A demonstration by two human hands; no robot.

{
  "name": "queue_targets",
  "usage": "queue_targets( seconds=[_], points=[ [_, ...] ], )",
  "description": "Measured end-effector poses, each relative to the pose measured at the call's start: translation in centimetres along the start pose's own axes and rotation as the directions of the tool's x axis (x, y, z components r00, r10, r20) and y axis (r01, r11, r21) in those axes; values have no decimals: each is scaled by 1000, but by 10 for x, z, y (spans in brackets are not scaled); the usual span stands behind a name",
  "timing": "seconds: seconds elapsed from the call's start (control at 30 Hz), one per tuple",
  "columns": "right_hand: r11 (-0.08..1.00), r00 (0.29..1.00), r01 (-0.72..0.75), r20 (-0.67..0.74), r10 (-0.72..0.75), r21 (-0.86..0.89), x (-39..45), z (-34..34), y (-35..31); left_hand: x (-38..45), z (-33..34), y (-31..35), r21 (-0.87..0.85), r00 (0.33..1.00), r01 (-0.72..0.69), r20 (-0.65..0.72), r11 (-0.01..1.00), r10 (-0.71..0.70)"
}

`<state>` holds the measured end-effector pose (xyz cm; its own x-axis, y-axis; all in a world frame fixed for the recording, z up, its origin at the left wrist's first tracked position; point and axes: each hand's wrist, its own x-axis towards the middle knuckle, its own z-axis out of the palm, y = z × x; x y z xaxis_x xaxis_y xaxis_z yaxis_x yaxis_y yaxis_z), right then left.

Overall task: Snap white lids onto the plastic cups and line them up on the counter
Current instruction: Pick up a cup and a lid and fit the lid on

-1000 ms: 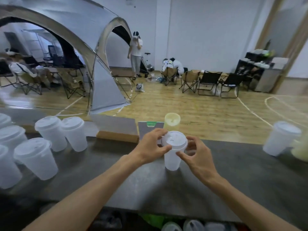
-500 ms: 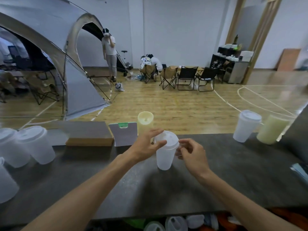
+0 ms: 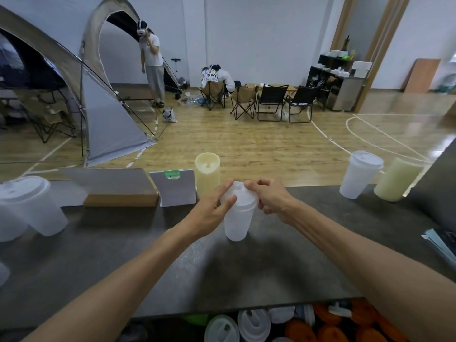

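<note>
A frosted plastic cup (image 3: 236, 223) with a white lid (image 3: 243, 195) stands tilted on the dark counter (image 3: 308, 255) at the centre. My left hand (image 3: 214, 206) grips its rim and lid from the left, thumb on the lid. From the right, my right hand (image 3: 267, 197) pinches the lid's edge. Lidded cups (image 3: 32, 206) stand at the far left. Another lidded cup (image 3: 360, 175) stands at the back right.
A pale yellow cup (image 3: 207, 174) stands behind my hands, another yellow cup (image 3: 397, 180) at the back right. A white card stand (image 3: 176, 187) and a flat board (image 3: 116, 191) sit at the counter's back. Loose lids (image 3: 254, 325) lie below the front edge.
The view has swung right, so the left cups slid toward the frame edge. Both hands stayed on the cup, which now leans, and my right fingers moved up onto the lid's edge.
</note>
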<state>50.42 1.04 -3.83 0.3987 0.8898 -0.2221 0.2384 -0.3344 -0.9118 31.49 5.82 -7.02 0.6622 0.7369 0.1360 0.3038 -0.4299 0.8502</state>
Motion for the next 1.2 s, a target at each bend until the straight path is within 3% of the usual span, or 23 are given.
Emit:
queue_targets(
  seconds=[0.1, 0.27, 0.4, 0.5, 0.63, 0.83, 0.97, 1.2],
  points=[
    [1000, 1000, 2, -25, -1, 22, -5, 5, 2, -2, 5, -2, -56, 1000, 5, -22, 998, -6],
    [965, 982, -103, 180, 60, 241, -14, -9, 7, -2, 4, -3, -54, 1000, 7, -23, 999, -8],
    [934, 987, -88, 156, 35, 346, -17, -4, 18, 2, 6, -6, -67, 1000, 14, -21, 998, -15],
    [964, 990, -59, 138, 24, 257, -22, -5, 11, 0, 7, -7, -86, 999, 23, -29, 996, -26],
    [965, 972, -60, 237, -2, 254, -31, -10, 13, 0, 6, -4, -102, 999, 22, -25, 995, -25],
    [987, 985, 118, 110, -130, 109, -37, 1, 32, -1, 14, 2, -196, 996, 71, -41, 978, -80],
    [964, 964, 231, 106, -245, 134, -37, 6, 35, -6, 28, 17, -292, 984, 78, -132, 953, -121],
    [960, 956, 240, 137, -260, 144, -34, 5, 37, -9, 27, 15, -406, 971, 50, -195, 913, -140]
  ],
)
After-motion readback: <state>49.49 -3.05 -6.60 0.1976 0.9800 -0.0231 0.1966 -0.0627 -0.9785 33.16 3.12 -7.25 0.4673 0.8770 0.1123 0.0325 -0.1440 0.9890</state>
